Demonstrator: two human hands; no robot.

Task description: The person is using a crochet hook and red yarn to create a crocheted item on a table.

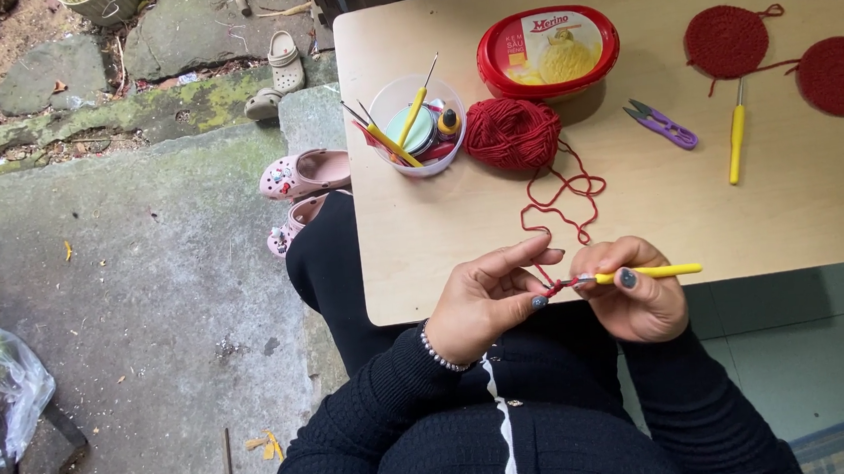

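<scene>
— How are your hands set right now?

— Both are raised close together just off the near edge of the table (424,267), nearly touching. My left hand (487,302) is turned palm-up toward me, forefinger stretched out to the right with the red yarn strand (560,201) running over it, thumb and the other fingers pinched shut on the small start of red stitches (551,285). My right hand (632,291) is curled, knuckles up, fingers closed round the yellow-handled crochet hook (646,273); the handle points out to the right and the metal tip meets the stitches between my hands.

— And where does the yarn come from?

— The strand loops loosely across the tabletop back to the red yarn ball (512,135), which sits beside a clear cup of hooks (418,127) and a red lidded tub (548,52).

— Anything else nearby?

— Purple snips (662,125), a spare yellow hook (736,142) and two red crocheted rounds (726,41), well apart from my hands.
</scene>
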